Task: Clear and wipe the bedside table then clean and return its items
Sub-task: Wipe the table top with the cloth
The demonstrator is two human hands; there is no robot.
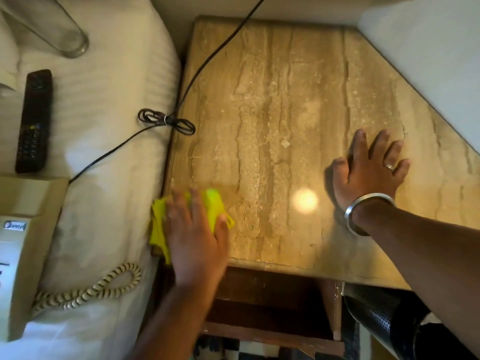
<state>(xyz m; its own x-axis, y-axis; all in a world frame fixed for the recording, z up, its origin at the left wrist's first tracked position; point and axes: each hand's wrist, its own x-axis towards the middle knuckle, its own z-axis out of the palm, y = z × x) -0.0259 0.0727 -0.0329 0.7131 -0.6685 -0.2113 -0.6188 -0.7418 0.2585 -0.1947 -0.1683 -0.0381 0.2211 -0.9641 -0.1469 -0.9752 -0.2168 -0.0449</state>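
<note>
The bedside table (298,105) has a bare marble top with a black cord (207,61) trailing across its far left corner. At its near left corner, the left hand (194,237) lies spread flat over a yellow cloth (213,206), pressing it down; motion blur smears both. The right hand (368,167) rests open and flat on the table's right side, holding nothing. On the bed (109,126) left of the table lie a remote (33,120), a glass (70,40) and a telephone (18,255), the last two partly cut off by the frame.
</note>
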